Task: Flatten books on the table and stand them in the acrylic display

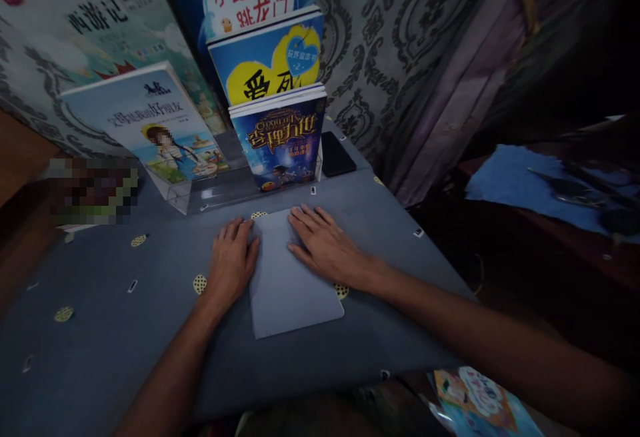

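A pale, plain-covered booklet with rounded corners [297,290] lies flat on the grey tablecloth [150,337]; nothing printed shows on its upper face. My right hand [323,244] rests palm down over its upper right part, fingers stretched out and thumb apart. Along the left edge lies my left hand [233,257], its fingers slightly bent and its thumb close to the booklet's edge. Whether the left fingertips press on the booklet or only on the cloth I cannot make out. Neither hand grips anything.
Behind the booklet, a clear stand [177,194] holds upright books, among them a dark blue book [283,144] and a light blue book [175,130]. A black phone [337,154] lies behind them. On the right, scissors [575,190] lie on a blue cloth [505,184].
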The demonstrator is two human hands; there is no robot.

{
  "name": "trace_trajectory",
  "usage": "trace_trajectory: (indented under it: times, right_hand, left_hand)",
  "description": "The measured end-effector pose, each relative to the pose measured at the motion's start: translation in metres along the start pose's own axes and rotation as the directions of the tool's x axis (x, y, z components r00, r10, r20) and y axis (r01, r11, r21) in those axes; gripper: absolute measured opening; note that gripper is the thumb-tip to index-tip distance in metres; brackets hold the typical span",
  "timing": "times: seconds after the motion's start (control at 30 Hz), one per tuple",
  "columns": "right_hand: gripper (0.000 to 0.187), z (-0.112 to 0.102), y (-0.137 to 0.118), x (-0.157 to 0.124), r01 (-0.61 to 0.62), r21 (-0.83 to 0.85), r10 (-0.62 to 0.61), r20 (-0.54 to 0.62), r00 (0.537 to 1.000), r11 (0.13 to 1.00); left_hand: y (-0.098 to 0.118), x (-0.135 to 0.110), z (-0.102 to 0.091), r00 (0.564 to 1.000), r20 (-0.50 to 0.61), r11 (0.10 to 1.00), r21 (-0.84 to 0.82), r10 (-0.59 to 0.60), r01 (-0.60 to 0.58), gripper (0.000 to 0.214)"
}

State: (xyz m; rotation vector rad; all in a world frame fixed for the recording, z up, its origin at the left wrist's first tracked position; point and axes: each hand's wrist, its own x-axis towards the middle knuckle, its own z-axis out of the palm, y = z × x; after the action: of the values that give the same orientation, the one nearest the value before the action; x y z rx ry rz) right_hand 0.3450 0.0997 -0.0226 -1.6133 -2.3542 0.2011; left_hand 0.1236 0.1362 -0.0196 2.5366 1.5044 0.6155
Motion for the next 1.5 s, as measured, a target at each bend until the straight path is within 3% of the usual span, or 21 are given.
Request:
trace_trajectory:
  times: [0.1, 0.2, 0.37, 0.5, 0.6, 0.67, 0.83, 0.93, 1.13, 1.23, 1.4, 1.5]
  right_hand:
    - [0.055, -0.001, -0.002, 0.0, -0.002, -0.023, 0.002, 0.015, 1.0, 1.0]
    - [0.056, 0.001, -0.003, 0.0, -0.001, -0.032, 0.001, 0.004, 1.0, 0.999]
    - [0.056, 0.008, 0.0, 0.0, 0.016, -0.039, -0.018, -0.05, 0.999, 0.999]
    - [0.056, 0.011, 0.002, 0.0, 0.014, -0.067, -0.016, -0.041, 0.999, 0.998]
    - [0.055, 0.013, 0.002, 0.0, 0.012, -0.071, -0.015, -0.044, 0.999, 0.997]
    - [0.056, 0.014, 0.002, -0.001, 0.015, -0.068, -0.019, -0.055, 0.998, 0.998]
    - [0.055, 0.015, 0.003, -0.001, 0.022, -0.059, -0.026, -0.072, 0.997, 0.998]
    - [0.056, 0.015, 0.003, -0.001, 0.012, -0.047, -0.015, -0.07, 0.997, 0.999]
    - [0.055, 0.016, 0.005, -0.003, 0.023, 0.05, -0.018, -0.1, 0.995, 0.998]
    - [0.055, 0.016, 0.007, -0.005, 0.032, 0.139, -0.013, -0.136, 0.991, 0.99]
    - [0.066, 0.016, 0.013, -0.002, -0.048, 0.373, 0.131, -0.201, 0.971, 0.927]
    - [0.076, 0.012, 0.015, 0.004, -0.107, 0.584, 0.244, -0.161, 0.956, 0.804]
  left_hand:
    - [-0.002, 0.003, -0.004, 0.999, 0.011, 0.985, -0.168, -0.035, 0.037, 0.036]
    - [-0.005, 0.006, -0.007, 0.991, 0.048, 0.897, -0.42, -0.128, 0.136, 0.036]
    - [-0.009, 0.009, -0.01, 0.94, 0.103, 0.6, -0.746, -0.326, 0.29, 0.035]
    - [-0.013, 0.012, -0.015, 0.862, 0.176, 0.279, -0.899, -0.476, 0.338, 0.038]
    - [-0.012, 0.013, -0.016, 0.831, 0.316, 0.054, -0.923, -0.458, 0.38, 0.041]
    - [-0.009, 0.013, -0.014, 0.827, 0.411, -0.024, -0.899, -0.384, 0.436, 0.044]
    - [0.0, 0.01, -0.012, 0.835, 0.513, -0.046, -0.856, -0.198, 0.515, 0.048]
    - [0.0, 0.008, -0.012, 0.828, 0.536, -0.016, -0.841, -0.168, 0.541, 0.055]
    - [0.004, 0.004, -0.002, 0.862, 0.416, 0.08, -0.887, -0.29, 0.456, 0.057]
    - [0.006, 0.002, 0.002, 0.886, 0.358, 0.124, -0.905, -0.295, 0.407, 0.053]
    - [0.002, 0.003, -0.002, 0.867, 0.374, 0.073, -0.905, -0.33, 0.418, 0.06]
    - [0.0, 0.005, -0.009, 0.865, 0.352, 0.045, -0.919, -0.357, 0.393, 0.063]
